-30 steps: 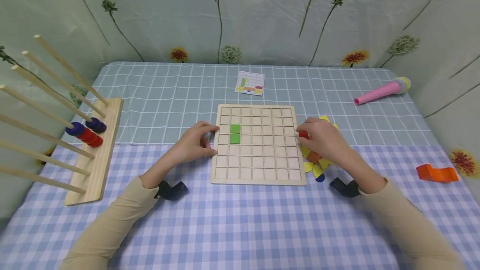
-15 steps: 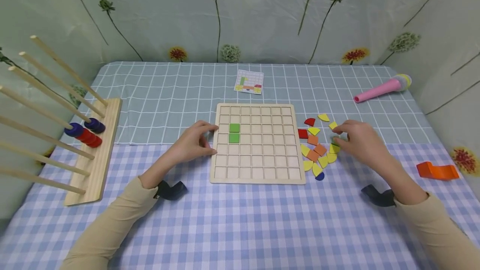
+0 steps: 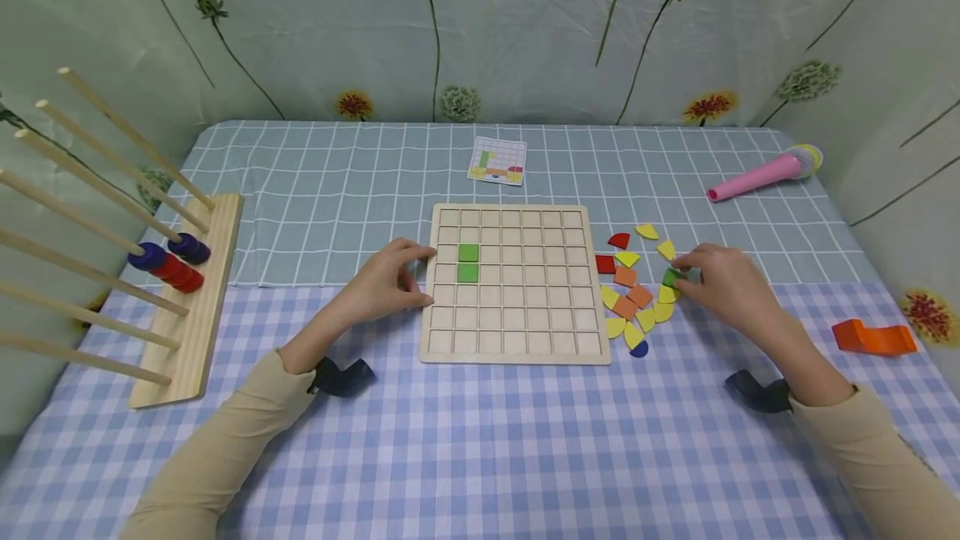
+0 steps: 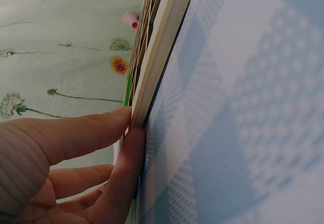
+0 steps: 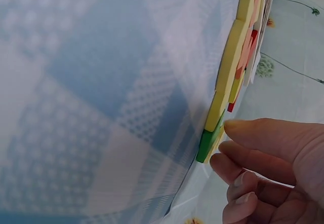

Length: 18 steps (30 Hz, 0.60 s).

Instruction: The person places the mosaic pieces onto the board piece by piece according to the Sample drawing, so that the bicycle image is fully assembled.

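Observation:
A light wooden grid board (image 3: 521,359) lies flat mid-table, with two green square tiles (image 3: 468,263) in its upper left cells. My left hand (image 3: 381,283) touches the board's left edge with thumb and forefinger; the left wrist view shows both tips against the rim (image 4: 152,72). Right of the board, my right hand (image 3: 723,286) is at a green tile (image 3: 670,277) at the outer side of a loose group. Thumb and forefinger are apart, close beside that tile (image 5: 205,145) in the right wrist view, and do not clearly grip it. The other fingers curl loosely.
Loose yellow tiles (image 3: 663,312), orange tiles (image 3: 639,296), red tiles (image 3: 606,263) and a blue half-round tile (image 3: 639,349) lie right of the board. A pattern card (image 3: 497,161) sits behind it. A peg rack with rings (image 3: 217,273), toy microphone (image 3: 765,177) and orange block (image 3: 873,338) stand farther out.
My right hand has moved right, from over the tiles at the board's right edge to the green tile on the group's outer side. My left hand has stayed on the board's edge.

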Motion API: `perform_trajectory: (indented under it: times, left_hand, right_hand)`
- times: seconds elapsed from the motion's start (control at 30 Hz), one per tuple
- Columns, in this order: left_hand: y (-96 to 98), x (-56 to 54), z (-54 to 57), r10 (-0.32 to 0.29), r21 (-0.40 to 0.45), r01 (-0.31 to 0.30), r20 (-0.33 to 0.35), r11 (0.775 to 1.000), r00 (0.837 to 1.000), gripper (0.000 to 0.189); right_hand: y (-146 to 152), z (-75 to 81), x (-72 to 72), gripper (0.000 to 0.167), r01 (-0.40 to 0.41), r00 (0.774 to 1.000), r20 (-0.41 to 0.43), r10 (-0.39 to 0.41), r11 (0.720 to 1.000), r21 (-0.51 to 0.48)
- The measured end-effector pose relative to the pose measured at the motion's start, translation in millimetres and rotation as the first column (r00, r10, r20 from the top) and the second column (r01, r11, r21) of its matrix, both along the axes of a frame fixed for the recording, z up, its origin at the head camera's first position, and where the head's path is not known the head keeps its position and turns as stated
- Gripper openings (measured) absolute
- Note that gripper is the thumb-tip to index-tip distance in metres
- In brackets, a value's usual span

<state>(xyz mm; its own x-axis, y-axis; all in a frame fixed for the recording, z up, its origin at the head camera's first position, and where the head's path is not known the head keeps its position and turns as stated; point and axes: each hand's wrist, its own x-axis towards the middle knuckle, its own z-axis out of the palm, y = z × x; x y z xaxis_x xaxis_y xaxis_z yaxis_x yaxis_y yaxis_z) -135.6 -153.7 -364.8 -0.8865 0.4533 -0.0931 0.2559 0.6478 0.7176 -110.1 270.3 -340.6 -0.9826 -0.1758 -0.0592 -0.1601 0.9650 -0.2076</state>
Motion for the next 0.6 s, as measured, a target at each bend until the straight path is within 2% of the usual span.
perform_trajectory:
  times: [0.17, 0.37, 0.6]
  left_hand:
    - [-0.1, 0.4, 0.2, 0.003, -0.005, -0.003, 0.0, 1.0, 1.0, 0.068]
    - [0.0, 0.9, 0.8, 0.002, -0.003, -0.002, -0.005, 1.0, 1.0, 0.068]
    - [-0.8, 0.6, 0.3, 0.0, 0.003, 0.0, -0.002, 1.0, 1.0, 0.068]
  right_hand:
    - [0, -1.8, -2.2, 0.03, 0.024, 0.998, 0.054, -0.025, 1.0, 0.015]
    - [3, -2.4, -7.4, 0.033, -0.002, 0.996, 0.094, -0.001, 0.999, 0.041]
    - [-3, 3.2, -11.1, 0.032, -0.014, 0.995, 0.1, 0.009, 0.999, 0.046]
